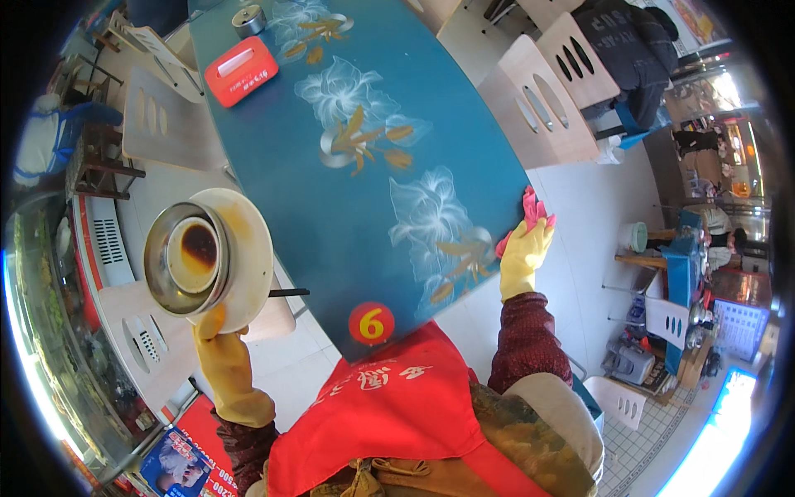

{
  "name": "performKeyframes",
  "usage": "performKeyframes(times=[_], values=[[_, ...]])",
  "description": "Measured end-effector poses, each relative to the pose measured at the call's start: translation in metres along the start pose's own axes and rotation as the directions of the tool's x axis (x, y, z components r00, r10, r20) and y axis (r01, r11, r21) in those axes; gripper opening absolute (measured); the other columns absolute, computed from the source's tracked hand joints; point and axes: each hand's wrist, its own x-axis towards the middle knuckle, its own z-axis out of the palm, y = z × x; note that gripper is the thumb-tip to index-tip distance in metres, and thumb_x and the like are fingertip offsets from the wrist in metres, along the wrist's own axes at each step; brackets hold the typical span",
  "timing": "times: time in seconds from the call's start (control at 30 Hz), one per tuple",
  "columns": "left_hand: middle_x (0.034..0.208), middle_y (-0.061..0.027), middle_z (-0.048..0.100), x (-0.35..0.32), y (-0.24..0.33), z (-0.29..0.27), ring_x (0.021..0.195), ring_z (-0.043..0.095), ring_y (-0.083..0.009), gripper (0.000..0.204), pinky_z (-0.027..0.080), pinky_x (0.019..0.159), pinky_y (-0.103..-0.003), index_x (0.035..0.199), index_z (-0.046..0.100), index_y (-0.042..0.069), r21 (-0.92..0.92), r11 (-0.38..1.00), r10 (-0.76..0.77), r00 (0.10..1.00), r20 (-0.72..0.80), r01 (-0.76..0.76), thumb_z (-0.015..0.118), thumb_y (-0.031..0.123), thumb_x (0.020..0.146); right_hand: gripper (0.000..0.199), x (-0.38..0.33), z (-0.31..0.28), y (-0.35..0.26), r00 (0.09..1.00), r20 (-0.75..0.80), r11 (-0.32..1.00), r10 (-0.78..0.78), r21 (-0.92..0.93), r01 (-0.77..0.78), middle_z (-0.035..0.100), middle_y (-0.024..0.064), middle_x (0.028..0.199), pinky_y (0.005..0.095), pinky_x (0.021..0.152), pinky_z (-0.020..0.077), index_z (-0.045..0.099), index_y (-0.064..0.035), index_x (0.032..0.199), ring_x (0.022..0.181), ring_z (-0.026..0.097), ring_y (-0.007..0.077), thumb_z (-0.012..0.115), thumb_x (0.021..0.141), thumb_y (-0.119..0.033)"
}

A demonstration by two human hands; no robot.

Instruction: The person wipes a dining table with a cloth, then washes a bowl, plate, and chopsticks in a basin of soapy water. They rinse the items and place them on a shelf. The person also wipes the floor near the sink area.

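Note:
My left hand (217,325), in a yellow rubber glove, holds up a stack of dirty dishes: a cream plate (246,248), a metal bowl (164,277) on it and a small cup (195,253) with dark sauce inside. A black chopstick end (290,292) pokes out from under the plate. My right hand (524,248), also gloved in yellow, presses a pink cloth (532,207) against the right edge of a blue table (331,215) printed with white flowers. A red apron (389,406) covers my front.
A red tissue box (240,70) and a small metal pot (248,20) stand at the table's far end. Pale wooden chairs (546,91) sit to the right and left (161,120). A seated person in dark clothes (625,45) is at the back right.

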Motion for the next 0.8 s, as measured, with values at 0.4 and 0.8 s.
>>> performKeyframes(times=[0.4, 0.8], values=[[0.09, -0.0034, 0.062, -0.06, -0.019, -0.047, 0.08, 0.053, -0.0131, 0.015, 0.045, 0.076, -0.031, 0.119, 0.063, 0.003, -0.103, 0.994, 0.049, 0.997, 0.063, -0.042, 0.056, 0.014, 0.113, 0.008, -0.244, -0.091, -0.127, 0.592, 0.337, 0.676, -0.732, 0.467, 0.57, 0.064, 0.0169, 0.108, 0.0501, 0.089, 0.0489, 0.071, -0.0066, 0.093, 0.101, 0.062, 0.0368, 0.067, 0.093, -0.014], [0.089, -0.0037, 0.058, -0.058, -0.005, -0.034, 0.081, 0.048, -0.0134, 0.016, 0.044, 0.078, -0.033, 0.116, 0.063, 0.003, -0.172, 0.98, 0.104, 0.994, 0.021, -0.099, 0.054, 0.015, 0.114, 0.039, -0.186, -0.126, -0.207, 0.416, 0.68, 0.212, -0.604, 0.64, -0.739, 0.075, 0.0077, 0.124, 0.0322, 0.101, 0.0562, 0.064, -0.0001, 0.147, 0.114, 0.069, 0.0155, 0.066, 0.11, -0.012]])
